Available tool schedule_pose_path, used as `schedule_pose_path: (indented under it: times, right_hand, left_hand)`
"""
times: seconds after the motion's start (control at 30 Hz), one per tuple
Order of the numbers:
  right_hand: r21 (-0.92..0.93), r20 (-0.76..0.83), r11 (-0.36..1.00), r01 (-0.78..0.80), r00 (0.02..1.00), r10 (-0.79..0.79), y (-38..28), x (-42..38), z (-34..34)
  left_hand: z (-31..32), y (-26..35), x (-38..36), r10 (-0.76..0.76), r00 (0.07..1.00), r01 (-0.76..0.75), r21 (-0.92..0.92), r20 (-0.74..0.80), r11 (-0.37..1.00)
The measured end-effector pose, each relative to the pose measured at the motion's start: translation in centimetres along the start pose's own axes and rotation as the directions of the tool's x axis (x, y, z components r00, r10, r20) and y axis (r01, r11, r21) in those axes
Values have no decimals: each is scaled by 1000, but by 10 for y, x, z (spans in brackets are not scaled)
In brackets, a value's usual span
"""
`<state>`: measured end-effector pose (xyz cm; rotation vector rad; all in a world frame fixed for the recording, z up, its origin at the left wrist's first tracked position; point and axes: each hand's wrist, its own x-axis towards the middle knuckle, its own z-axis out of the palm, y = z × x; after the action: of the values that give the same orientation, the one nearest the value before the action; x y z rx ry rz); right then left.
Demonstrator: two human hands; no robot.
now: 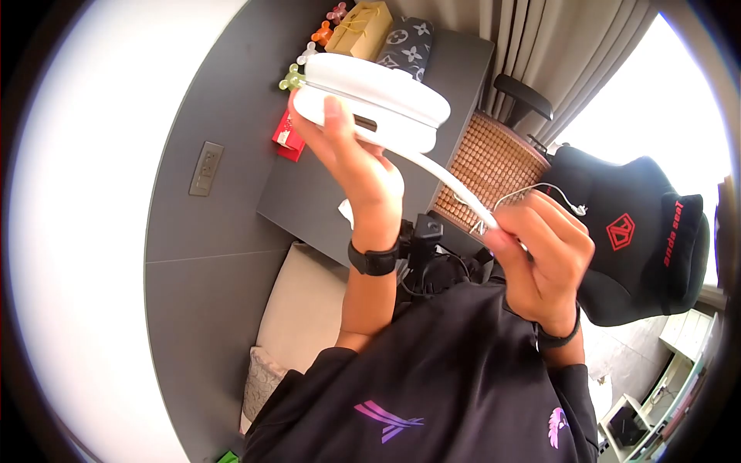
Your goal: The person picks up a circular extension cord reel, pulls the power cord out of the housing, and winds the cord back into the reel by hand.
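Note:
A white, rounded, two-layered device [378,96] is held up in front of me, with a small dark slot on its side. My left hand [355,158] is closed around its near side, thumb against the lower layer. From its right end runs a thick white cord or strap [444,174], down toward the right. My right hand [544,258] pinches this strip near its lower end between thumb and fingers. Both wrists wear dark bands. Behind the device, a grey desk [324,189] is partly covered by it and my left arm.
Along the desk's back sit a tan box [360,29], a dark patterned case [407,46], a red box [289,137] and several small bear-shaped figures. A black chair [617,231] and a woven brown seat [494,166] are to the right. A wall socket [206,168] is on the left.

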<state>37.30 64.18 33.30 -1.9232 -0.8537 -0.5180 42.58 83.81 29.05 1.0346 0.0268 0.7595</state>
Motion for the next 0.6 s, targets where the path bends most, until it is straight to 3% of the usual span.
schedule_pose_path:
  times: [0.33,0.4,0.53,0.6]
  right_hand:
    - [33,-75,999,-33,997,36,13,-44,-59]
    - [21,-74,999,-40,996,41,23,-54,-73]
    - [4,-94,993,-121,988,120,38,-78,-101]
    - [21,-135,987,-162,977,163,45,-92,-117]
  left_hand:
    - [-12,7,15,9,988,19,179,-152,984]
    - [-15,6,20,63,989,-37,189,-134,981]
    - [-15,7,23,155,975,-100,305,-162,947]
    - [-20,10,25,114,977,-61,274,-182,960]
